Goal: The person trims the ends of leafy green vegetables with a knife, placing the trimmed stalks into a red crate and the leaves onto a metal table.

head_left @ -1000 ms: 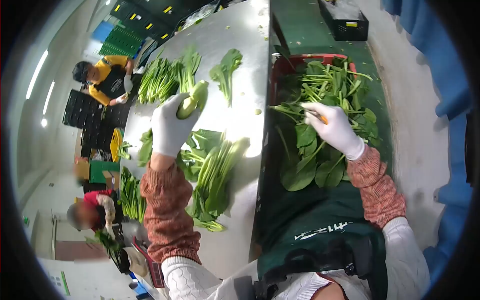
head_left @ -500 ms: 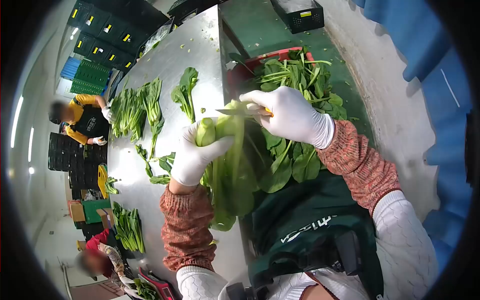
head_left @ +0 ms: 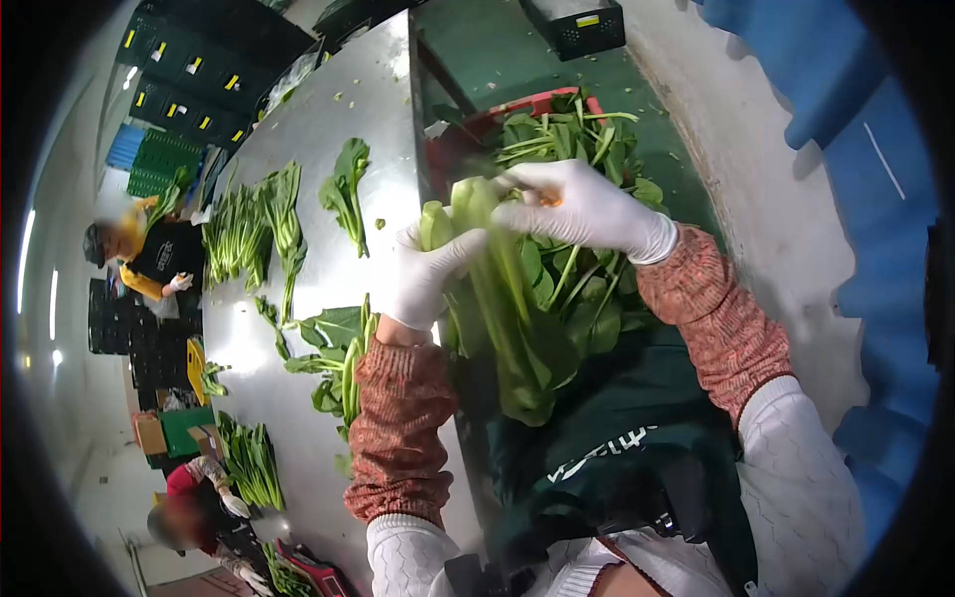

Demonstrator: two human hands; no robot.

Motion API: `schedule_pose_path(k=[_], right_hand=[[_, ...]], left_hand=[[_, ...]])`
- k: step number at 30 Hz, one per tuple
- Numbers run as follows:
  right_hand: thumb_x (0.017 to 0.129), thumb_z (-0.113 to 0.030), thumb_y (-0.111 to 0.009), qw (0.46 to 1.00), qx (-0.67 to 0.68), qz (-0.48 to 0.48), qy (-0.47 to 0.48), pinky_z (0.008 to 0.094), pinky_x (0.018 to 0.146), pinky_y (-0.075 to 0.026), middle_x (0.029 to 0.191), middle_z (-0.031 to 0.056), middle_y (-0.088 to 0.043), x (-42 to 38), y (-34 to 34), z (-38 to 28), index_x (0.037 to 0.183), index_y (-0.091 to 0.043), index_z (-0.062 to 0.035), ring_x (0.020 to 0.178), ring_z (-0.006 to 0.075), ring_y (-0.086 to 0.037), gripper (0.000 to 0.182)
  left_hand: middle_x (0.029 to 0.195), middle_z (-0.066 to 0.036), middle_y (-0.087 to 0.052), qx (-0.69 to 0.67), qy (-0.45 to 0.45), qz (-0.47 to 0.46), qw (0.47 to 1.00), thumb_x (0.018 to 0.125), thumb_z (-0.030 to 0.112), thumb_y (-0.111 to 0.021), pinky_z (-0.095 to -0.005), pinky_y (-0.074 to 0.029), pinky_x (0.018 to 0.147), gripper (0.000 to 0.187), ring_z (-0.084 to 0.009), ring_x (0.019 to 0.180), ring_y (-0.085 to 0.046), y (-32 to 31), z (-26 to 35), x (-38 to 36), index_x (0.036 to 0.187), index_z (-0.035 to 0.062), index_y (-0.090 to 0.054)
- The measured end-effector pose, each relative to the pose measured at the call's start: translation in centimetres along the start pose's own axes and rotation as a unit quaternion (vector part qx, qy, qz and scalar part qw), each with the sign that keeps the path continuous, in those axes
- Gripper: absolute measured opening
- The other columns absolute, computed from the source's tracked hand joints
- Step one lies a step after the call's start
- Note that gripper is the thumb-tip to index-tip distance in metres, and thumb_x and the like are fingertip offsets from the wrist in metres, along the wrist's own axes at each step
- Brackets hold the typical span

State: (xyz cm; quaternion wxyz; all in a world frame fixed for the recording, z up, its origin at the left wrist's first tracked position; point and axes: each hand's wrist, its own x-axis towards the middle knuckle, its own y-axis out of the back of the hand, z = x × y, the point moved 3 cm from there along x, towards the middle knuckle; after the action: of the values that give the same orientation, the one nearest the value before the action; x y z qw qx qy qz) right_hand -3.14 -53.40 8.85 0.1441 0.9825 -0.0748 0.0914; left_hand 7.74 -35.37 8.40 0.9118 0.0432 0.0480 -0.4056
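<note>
Two gloved hands are seen in the head view, both raised over the gap between a steel table and a red crate. A bunch of greens is clasped at its pale stalk end by the left hand, fingers wrapped round it, leaves hanging down toward the apron. The right hand is closed on a small knife, of which only a bit of orange handle can be made out; the blade is lost in blur at the top of the bunch, so whether it touches the stalks cannot be told.

Loose greens are piled in the crate, far right of the bunch. On the table to the left, three lots are laid out: a near pile beside the left sleeve, a far row, and a single plant further off. Judged from this, some bunches have been handled and set down, while much is left in the crate. Two other people are seen working at far left.
</note>
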Motion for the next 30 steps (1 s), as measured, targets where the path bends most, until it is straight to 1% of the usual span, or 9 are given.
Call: schedule_pose_path(k=[2,9,10,14,15,16,17,25,30], right_hand=[[0.09,-0.038,-0.065,0.995,-0.042,0.069,0.065,0.0289,0.063,-0.048,0.069,0.0072,-0.063,0.6,-0.3,-0.2,0.093,-0.067,-0.0014,0.065,0.0135,-0.059,0.037],[0.094,-0.025,-0.057,0.978,0.208,0.011,-0.027,0.0229,0.062,-0.042,0.075,-0.002,-0.061,0.1,1.9,1.7,0.088,-0.065,-0.0022,0.067,0.0048,-0.053,0.025],[0.095,-0.025,-0.056,0.962,0.266,0.022,-0.06,0.023,0.062,-0.042,0.075,-0.0018,-0.062,-0.6,2.4,1.2,0.09,-0.066,-0.0024,0.066,0.0047,-0.053,0.026],[0.098,-0.026,-0.053,0.965,0.238,0.082,-0.068,0.0197,0.061,-0.041,0.078,-0.005,-0.062,-0.7,2.8,0.3,0.092,-0.067,-0.003,0.069,0.0017,-0.053,0.028],[0.098,-0.024,-0.054,0.98,0.168,0.088,-0.058,0.0192,0.062,-0.041,0.078,-0.0059,-0.061,-0.3,3.0,1.2,0.091,-0.066,-0.0029,0.07,0.0014,-0.052,0.026],[0.098,-0.023,-0.055,0.99,0.103,0.086,-0.039,0.0188,0.063,-0.04,0.078,-0.0067,-0.059,0.4,2.9,2.2,0.089,-0.065,-0.0029,0.071,0.0011,-0.051,0.024],[0.098,-0.021,-0.056,0.989,0.085,0.115,-0.037,0.0194,0.064,-0.041,0.078,-0.0071,-0.058,0.7,2.5,2.2,0.088,-0.064,-0.0029,0.071,0.0013,-0.051,0.022],[0.097,-0.017,-0.062,0.988,0.052,0.128,-0.062,0.0222,0.072,-0.043,0.087,-0.0006,-0.062,0.5,-2.1,-1.8,0.103,-0.066,0.0007,0.079,0.005,-0.054,0.02],[0.099,-0.026,-0.056,0.982,0.173,0.025,0.068,0.0136,0.048,-0.032,0.103,0.0045,-0.065,1.6,-1.8,-5.3,0.12,-0.058,0.0032,0.052,-0.0013,-0.041,0.036]], left_hand=[[0.074,0.001,-0.063,-0.079,-0.005,-0.003,0.997,0.084,0.012,-0.074,-0.0221,-0.04,0.057,0.016,-0.0063,0.059,-0.051,-1.4,0.5,0.3,0.096,0.0026,-0.069],[0.082,-0.005,-0.07,-0.087,0.058,0.019,0.994,0.082,0.021,-0.072,-0.0229,-0.045,0.065,0.027,-0.0104,0.066,-0.059,-0.9,0.7,1.7,0.1,0.0016,-0.068],[0.079,-0.011,-0.07,-0.159,0.067,0.049,0.984,0.086,0.014,-0.067,-0.0239,-0.043,0.052,0.016,-0.0123,0.055,-0.056,0.1,-0.3,2.6,0.092,-0.0009,-0.067],[0.08,-0.004,-0.069,0.159,-0.004,0.096,0.983,0.085,0.017,-0.075,-0.0232,-0.044,0.055,0.021,-0.0084,0.061,-0.057,0.3,-2.4,3.6,0.097,0.001,-0.068],[0.085,-0.002,-0.068,0.149,-0.178,0.129,0.964,0.083,0.019,-0.078,-0.0232,-0.049,0.064,0.026,-0.0079,0.071,-0.06,0.4,-4.4,4.5,0.101,0.0011,-0.069],[0.094,-0.01,-0.071,0.256,-0.105,0.155,0.948,0.077,0.012,-0.08,-0.0302,-0.054,0.073,0.033,-0.0157,0.079,-0.066,0.2,-2.7,3.9,0.104,-0.0011,-0.067],[0.092,-0.012,-0.07,0.214,-0.228,0.196,0.929,0.074,0.01,-0.08,-0.0307,-0.054,0.073,0.031,-0.0169,0.08,-0.067,0.3,-3.0,3.8,0.101,0.0002,-0.067],[0.088,-0.002,-0.068,0.083,-0.144,0.08,0.983,0.079,0.014,-0.08,-0.0244,-0.051,0.075,0.038,-0.0062,0.08,-0.06,-2.4,0.8,-1.3,0.109,-0.0023,-0.064],[0.089,0.0,-0.067,-0.102,-0.032,-0.101,0.989,0.081,0.007,-0.074,-0.0231,-0.049,0.073,0.026,-0.0057,0.082,-0.06,-0.5,1.4,-2.9,0.104,-0.0013,-0.067]])
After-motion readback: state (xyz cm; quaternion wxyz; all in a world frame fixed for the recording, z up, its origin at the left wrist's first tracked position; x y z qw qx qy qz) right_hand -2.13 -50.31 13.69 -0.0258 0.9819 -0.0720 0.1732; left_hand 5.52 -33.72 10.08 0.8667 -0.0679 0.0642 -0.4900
